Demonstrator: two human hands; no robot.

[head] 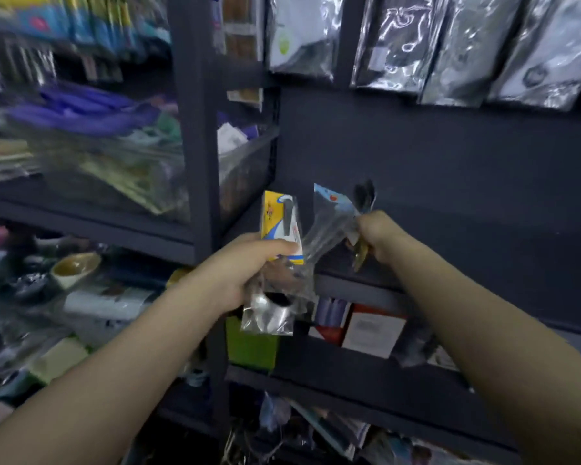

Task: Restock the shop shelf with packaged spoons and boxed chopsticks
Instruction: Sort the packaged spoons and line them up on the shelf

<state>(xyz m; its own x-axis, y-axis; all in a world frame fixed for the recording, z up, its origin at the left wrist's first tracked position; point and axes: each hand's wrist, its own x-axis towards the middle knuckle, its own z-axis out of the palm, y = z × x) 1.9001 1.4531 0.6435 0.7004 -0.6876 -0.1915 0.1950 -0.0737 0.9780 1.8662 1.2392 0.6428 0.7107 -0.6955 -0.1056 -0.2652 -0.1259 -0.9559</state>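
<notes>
A dark shelving unit is filling most of the view, its upright post standing between a blurred left bay of purple and yellow goods and a right bay whose middle shelf is showing only bare dark board. Shiny clear plastic packets are hanging in a row along the top right. Below, boxes in red and white are sitting on a lower shelf beside a green box, and a pale bowl is lying to the left. The left hand is clenching a packaged spoon around its middle; the pack's long axis is running nearly upright, its yellow and blue card header pointing up and the clear end with the spoon bowl hanging down. The right hand is gripping a second clear pack with a blue header, its long axis tilting up and to the left, dark handles poking out above the fist. Both packs are being held in front of the middle shelf's edge, nearly touching each other. Any printing on the headers is too blurred for reading.
</notes>
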